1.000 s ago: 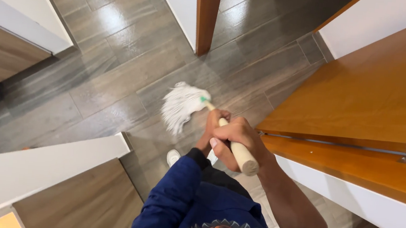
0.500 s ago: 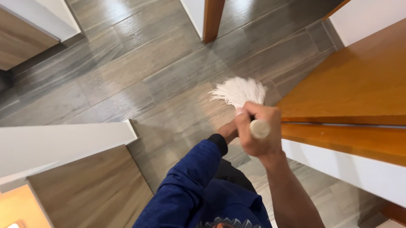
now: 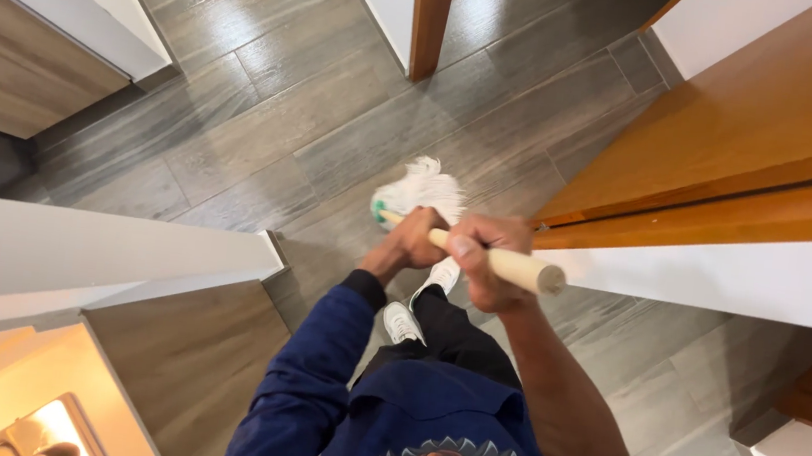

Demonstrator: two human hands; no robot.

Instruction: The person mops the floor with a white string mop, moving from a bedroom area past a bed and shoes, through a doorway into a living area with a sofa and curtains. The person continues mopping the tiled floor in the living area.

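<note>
Both your left hand [image 3: 411,246] and right hand [image 3: 483,256] are clamped on the mop [image 3: 464,249], its handle running left-right, white head [image 3: 420,191] pointing left onto the floor [image 3: 269,93].

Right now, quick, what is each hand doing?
Left hand: fingers closed around the wooden mop handle, lower down near the white mop head.
Right hand: fingers closed around the same handle, nearer its top end.

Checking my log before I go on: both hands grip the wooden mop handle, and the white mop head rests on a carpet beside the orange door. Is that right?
Not quite. The head view shows the mop head on grey wood-look floor tiles, not a carpet. The rest holds: left hand and right hand grip the handle, beside the orange door.
</note>
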